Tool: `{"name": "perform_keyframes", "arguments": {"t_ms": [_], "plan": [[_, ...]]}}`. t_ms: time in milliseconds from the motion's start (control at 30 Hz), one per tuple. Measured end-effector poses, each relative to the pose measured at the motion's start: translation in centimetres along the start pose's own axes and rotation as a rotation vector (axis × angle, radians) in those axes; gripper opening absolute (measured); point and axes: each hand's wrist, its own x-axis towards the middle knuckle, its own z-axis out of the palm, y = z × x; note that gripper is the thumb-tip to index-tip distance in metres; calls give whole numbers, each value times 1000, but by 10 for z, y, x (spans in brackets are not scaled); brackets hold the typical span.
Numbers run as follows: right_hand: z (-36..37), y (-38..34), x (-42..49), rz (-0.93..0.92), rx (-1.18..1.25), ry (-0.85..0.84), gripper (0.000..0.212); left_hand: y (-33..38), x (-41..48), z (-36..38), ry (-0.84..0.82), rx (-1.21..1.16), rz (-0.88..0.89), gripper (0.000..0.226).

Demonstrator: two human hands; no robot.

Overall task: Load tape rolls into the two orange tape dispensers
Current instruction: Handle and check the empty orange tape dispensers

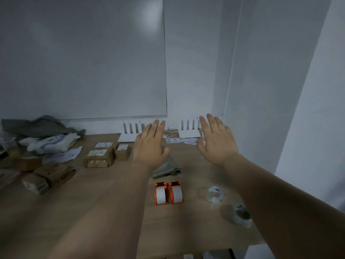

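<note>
This looks like a small office or packing corner, set in a plain white-walled niche. A light wooden bench [115,186] stands against a large blank white wall panel [84,58] and carries small brown cardboard parcels with white printed labels [99,156], loose white paper slips [63,155] and two orange plastic tape dispensers [169,193]. A white slotted plastic cable duct [133,128] runs along the wall at the bench's back edge, with a thin pale cable [170,132] lying beside it.

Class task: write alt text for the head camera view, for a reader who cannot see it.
Two bare hands, left hand and right hand, are held open, palms down, above a wooden table, holding nothing. Below them two orange tape dispensers stand side by side, with two clear tape rolls to their right and small boxes at left.
</note>
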Motion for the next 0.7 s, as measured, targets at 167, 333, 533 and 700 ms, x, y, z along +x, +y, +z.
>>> {"name": "perform_keyframes", "arguments": {"t_ms": [167,333,533,700], "plan": [[58,25,22,-16,72,-78,77,-3,22,47,-62,-96,-77,79],[117,31,35,-46,142,-196,81,-3,27,101,-171,-214,-220,79],[184,15,40,-52,215,-307,73,-31,15,170,-349,-275,-306,80],[237,-7,47,-21,250,-362,76,-60,10,221,-446,-338,-384,80]]}}
